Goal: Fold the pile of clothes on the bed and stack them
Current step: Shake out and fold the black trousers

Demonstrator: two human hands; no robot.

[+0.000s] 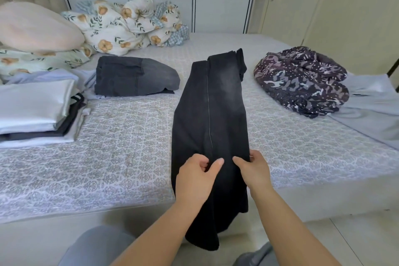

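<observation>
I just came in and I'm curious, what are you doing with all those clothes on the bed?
A person is folding laundry. Both hands, left hand and right hand, hold a pair of black trousers laid lengthwise on the bed, with the near end hanging over the edge. A folded pair of grey jeans and a stack of folded clothes sit off to the left. A crumpled patterned garment waits on the right, not yet folded.

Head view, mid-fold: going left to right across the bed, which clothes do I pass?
Folded stack → folded grey jeans → black trousers, gripped by both hands → crumpled patterned garment → pale blue garment.
</observation>
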